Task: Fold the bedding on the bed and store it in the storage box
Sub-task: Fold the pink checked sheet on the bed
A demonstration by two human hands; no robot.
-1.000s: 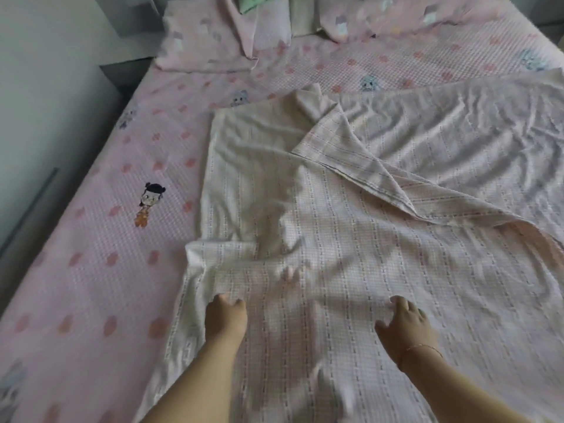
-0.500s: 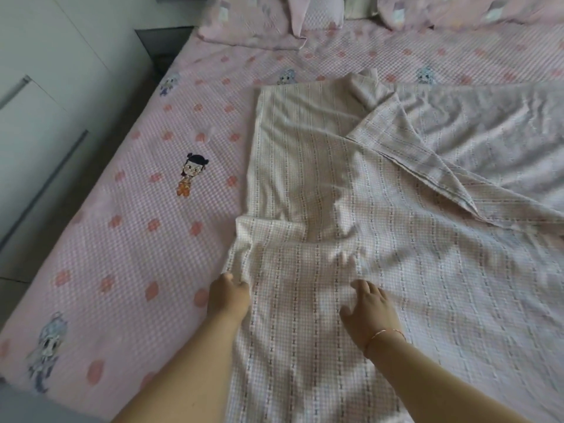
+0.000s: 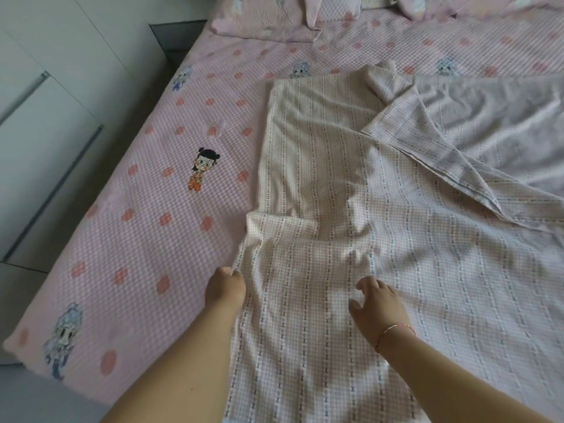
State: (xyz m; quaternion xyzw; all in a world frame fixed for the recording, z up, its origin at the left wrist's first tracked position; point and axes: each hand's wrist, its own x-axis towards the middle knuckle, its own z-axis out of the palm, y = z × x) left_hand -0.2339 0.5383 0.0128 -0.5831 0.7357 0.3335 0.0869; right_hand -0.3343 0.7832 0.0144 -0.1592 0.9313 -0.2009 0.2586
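Observation:
A pale pink checked blanket (image 3: 381, 239) with thin striped lines lies spread over the bed (image 3: 146, 239), partly doubled, with a folded-over flap at the upper right. My left hand (image 3: 225, 286) is closed on the blanket's left edge near the front. My right hand (image 3: 378, 303) rests palm down on the blanket a little to the right, fingers spread, holding nothing. A thin bracelet circles the right wrist. No storage box is in view.
The bed wears a pink sheet with red dots and cartoon figures. Pink pillows (image 3: 268, 19) lie at the head, top of view. White wardrobe doors (image 3: 36, 132) stand along the left, with a narrow strip of floor between them and the bed.
Both hands have shifted left across the blanket; the left hand went from the top surface to the blanket's left edge. The view swung left too, showing more wardrobe and floor.

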